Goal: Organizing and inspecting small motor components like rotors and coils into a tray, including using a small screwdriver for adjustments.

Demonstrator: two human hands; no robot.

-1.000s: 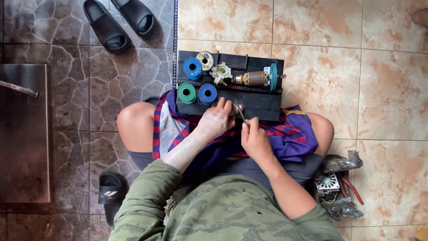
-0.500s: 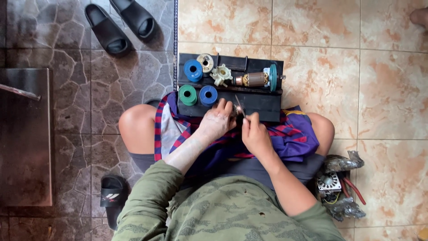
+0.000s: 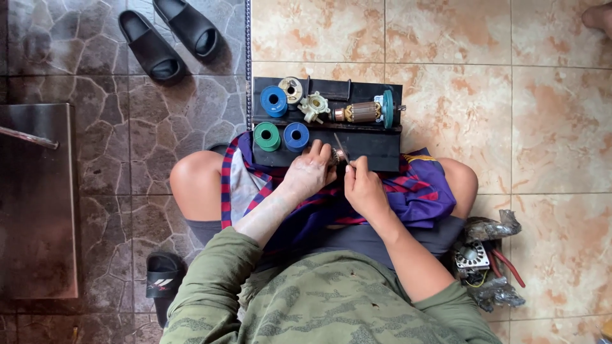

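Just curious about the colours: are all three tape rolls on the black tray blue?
No, only two tape rolls are blue; the third roll, on the black tray, is green.

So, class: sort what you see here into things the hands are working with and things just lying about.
In use:
left hand
right hand
small metal part
thin tool
black tray

Lying about:
black sandals
blue spools
green spool
motor rotor

Green spool (image 3: 266, 136); blue spools (image 3: 274, 100); striped red-blue cloth (image 3: 414, 191); black tray (image 3: 376, 143); camouflage sleeves (image 3: 210, 280).
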